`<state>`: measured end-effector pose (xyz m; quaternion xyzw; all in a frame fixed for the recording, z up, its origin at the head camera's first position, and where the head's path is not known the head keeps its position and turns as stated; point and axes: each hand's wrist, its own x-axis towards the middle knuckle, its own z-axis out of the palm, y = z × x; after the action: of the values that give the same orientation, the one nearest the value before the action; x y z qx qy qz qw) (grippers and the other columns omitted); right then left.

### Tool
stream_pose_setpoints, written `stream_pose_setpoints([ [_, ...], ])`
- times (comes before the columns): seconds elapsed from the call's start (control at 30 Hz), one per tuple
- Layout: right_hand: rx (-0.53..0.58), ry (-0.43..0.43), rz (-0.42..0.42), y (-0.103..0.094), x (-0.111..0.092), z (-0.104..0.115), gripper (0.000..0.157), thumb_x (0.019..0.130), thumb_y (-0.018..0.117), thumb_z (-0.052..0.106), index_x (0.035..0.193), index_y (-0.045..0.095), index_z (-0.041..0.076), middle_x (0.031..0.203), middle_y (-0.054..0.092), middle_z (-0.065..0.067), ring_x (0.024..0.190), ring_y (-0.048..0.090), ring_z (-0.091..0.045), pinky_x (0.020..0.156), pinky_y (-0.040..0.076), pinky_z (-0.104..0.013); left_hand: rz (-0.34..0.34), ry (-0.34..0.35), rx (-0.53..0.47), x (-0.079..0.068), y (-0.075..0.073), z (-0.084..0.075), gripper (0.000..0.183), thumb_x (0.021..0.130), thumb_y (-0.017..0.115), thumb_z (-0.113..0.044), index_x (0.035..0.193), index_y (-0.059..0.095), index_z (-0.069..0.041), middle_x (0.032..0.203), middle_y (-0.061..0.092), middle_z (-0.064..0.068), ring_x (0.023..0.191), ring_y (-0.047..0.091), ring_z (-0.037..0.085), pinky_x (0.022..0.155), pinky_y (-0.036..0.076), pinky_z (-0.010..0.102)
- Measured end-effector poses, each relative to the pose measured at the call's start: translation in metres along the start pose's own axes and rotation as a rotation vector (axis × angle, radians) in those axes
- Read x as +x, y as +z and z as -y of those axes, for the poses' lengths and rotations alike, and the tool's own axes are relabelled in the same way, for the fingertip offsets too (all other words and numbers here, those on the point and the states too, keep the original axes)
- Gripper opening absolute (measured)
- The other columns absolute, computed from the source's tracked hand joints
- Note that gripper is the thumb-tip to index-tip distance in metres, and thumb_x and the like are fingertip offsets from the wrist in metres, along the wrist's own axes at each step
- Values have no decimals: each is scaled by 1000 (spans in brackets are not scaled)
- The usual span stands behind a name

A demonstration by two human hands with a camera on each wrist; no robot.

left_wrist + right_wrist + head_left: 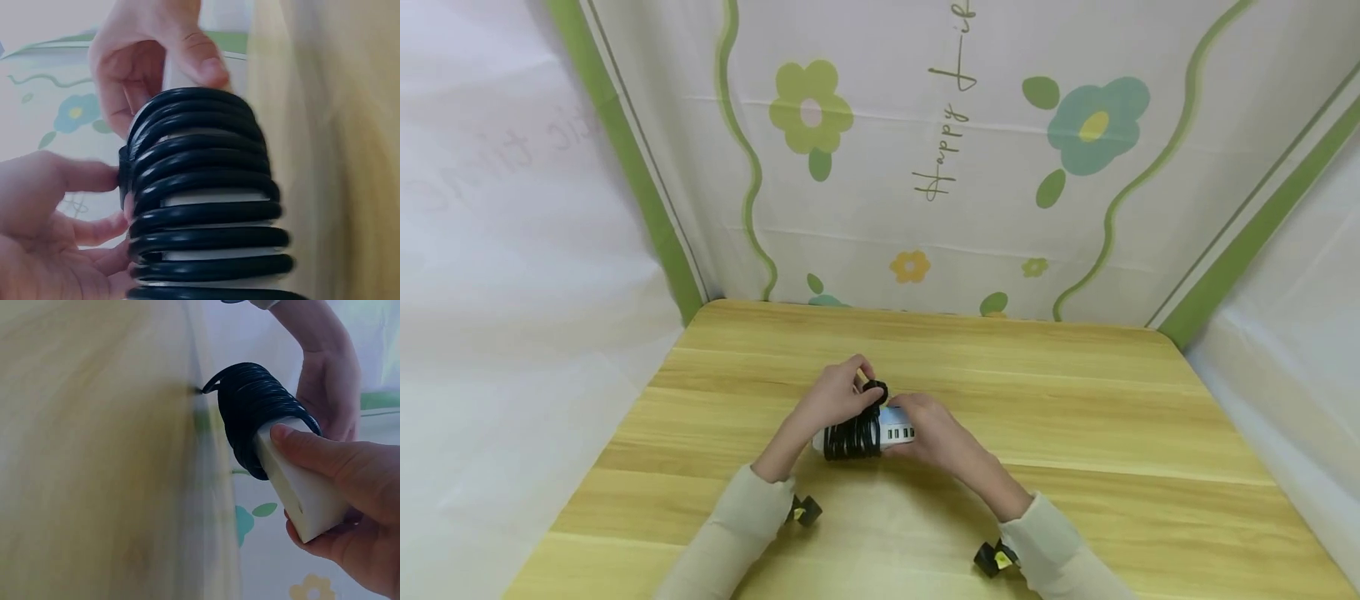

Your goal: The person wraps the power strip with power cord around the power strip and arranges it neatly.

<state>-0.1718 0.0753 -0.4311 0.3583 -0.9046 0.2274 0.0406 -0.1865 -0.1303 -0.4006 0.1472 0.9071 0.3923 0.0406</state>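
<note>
A white power strip [897, 434] with a row of USB ports is held just over the table, its black cord [852, 439] wound round the left half in many turns. My right hand [934, 429] grips the right end, thumb on one side and fingers on the other, as the right wrist view shows on the strip's bare end [306, 494]. With thumb and fingers my left hand [835, 395] pinches the cord's black plug [877, 390] at the far side of the coil. In the left wrist view the coil [206, 209] hides most of the plug.
The wooden table [1075, 400] runs out on all sides of the hands. Behind it hangs a white curtain [865, 208] with printed flowers, and white sheets flank both sides. A black wrist mount [996, 558] sits beside each sleeve.
</note>
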Motion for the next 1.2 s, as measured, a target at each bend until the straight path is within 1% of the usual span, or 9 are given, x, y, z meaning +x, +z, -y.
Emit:
stream_pose_setpoints([
  [0.1, 13, 51, 0, 0, 1, 1, 59, 72, 91, 28, 115, 63, 0, 109, 69, -12, 93, 63, -20, 76, 56, -33, -31, 4, 24, -1, 2, -2, 23, 96, 68, -24, 107, 58, -6, 75, 65, 5, 56, 54, 13, 52, 43, 26],
  [0.23, -24, 60, -10, -1, 0, -1, 57, 70, 92, 30, 111, 66, 2, 104, 71, -8, 87, 62, -16, 70, 54, -29, -74, 23, 54, 0, 8, -4, 22, 96, 69, -23, 103, 58, -6, 65, 61, 2, 52, 51, 12, 48, 39, 24],
  [0.4, -57, 59, -31, 1, -1, -5, 58, 68, 93, 32, 112, 68, 3, 103, 72, -7, 89, 62, -17, 71, 54, -29, -91, 51, 81, 3, 14, -5, 14, 95, 68, -19, 98, 61, -7, 66, 64, 4, 55, 56, 9, 48, 40, 22],
  [0.53, -65, 47, -38, 5, -1, -6, 59, 68, 93, 33, 113, 68, 4, 104, 73, -7, 90, 63, -17, 72, 55, -30, -71, 45, 123, 7, 17, -7, 11, 95, 68, -18, 96, 63, -8, 70, 66, 3, 58, 56, 10, 52, 43, 22],
  [0.6, -60, 46, -38, 5, -1, -6, 59, 68, 93, 33, 113, 68, 3, 103, 72, -7, 89, 62, -17, 71, 55, -30, -59, 27, 144, 9, 19, -7, 11, 95, 69, -19, 95, 64, -9, 71, 65, 1, 59, 55, 10, 53, 43, 22],
  [0.77, -63, 66, -11, 5, -4, -6, 59, 69, 92, 36, 113, 69, 4, 100, 72, -8, 87, 62, -16, 70, 55, -29, -17, -1, 149, 12, 25, -4, 11, 96, 67, -20, 94, 64, -10, 73, 65, 2, 59, 54, 10, 52, 43, 22],
  [0.9, -50, 91, 14, 4, -5, -6, 61, 70, 91, 38, 114, 69, 2, 101, 71, -10, 89, 64, -19, 73, 56, -32, 18, 11, 143, 14, 27, 2, 11, 99, 63, -19, 96, 65, -9, 75, 65, 3, 60, 54, 11, 52, 42, 22],
  [1.07, -5, 147, 44, 3, -4, -9, 61, 70, 91, 36, 116, 68, 3, 103, 70, -11, 91, 63, -22, 77, 55, -38, 65, 38, 178, 17, 25, 9, 16, 100, 61, -15, 111, 68, -6, 91, 70, 8, 75, 62, 16, 61, 49, 27],
  [1.2, -8, 159, 83, 3, -3, -13, 60, 71, 90, 37, 116, 67, 5, 102, 69, -8, 89, 61, -19, 74, 53, -36, 119, 52, 181, 17, 21, 14, 27, 102, 58, -14, 125, 65, -4, 103, 71, 10, 87, 65, 19, 69, 53, 31],
])
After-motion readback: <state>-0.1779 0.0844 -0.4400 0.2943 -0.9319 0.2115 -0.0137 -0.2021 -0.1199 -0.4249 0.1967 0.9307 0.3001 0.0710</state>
